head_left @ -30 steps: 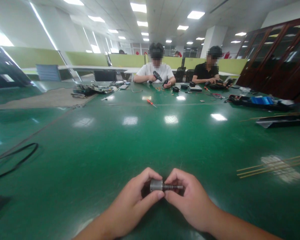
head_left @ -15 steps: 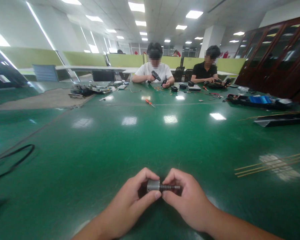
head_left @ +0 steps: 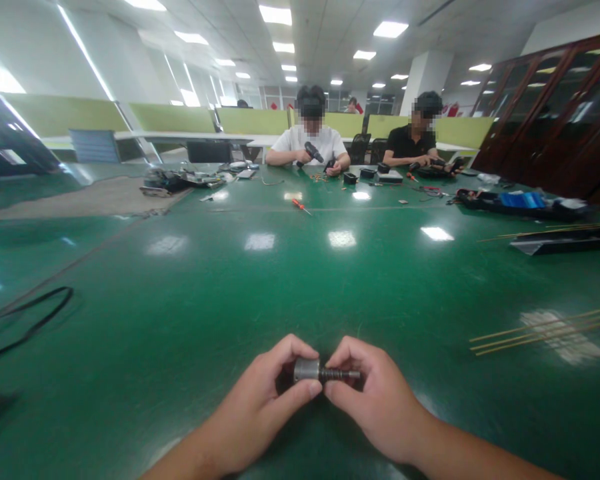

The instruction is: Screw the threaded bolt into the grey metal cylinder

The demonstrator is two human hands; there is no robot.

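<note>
A grey metal cylinder with a thin shaft, dark coils like a spring around it [head_left: 308, 370], lies level between my hands, low in the middle of the head view. My left hand [head_left: 266, 393] is closed on the wide cylinder end, with thumb below and fingers above. On the shaft side, my right hand [head_left: 380, 400] is closed, its thumb and index finger pinching near the coils. The shaft's tip points right, toward the right palm. My curled fingers hide part of the piece.
Underneath is a green table [head_left: 240, 287]. Thin brass-coloured rods [head_left: 545, 331] and a black channel [head_left: 565, 240] lie right; a black cable [head_left: 35, 320] lies left. An orange screwdriver [head_left: 301, 206] lies farther off. Across sit two people, one holding a power drill [head_left: 313, 152].
The background has shifted a few pixels right in view. Both hands and the metal piece keep nearly the same pose and grip.
</note>
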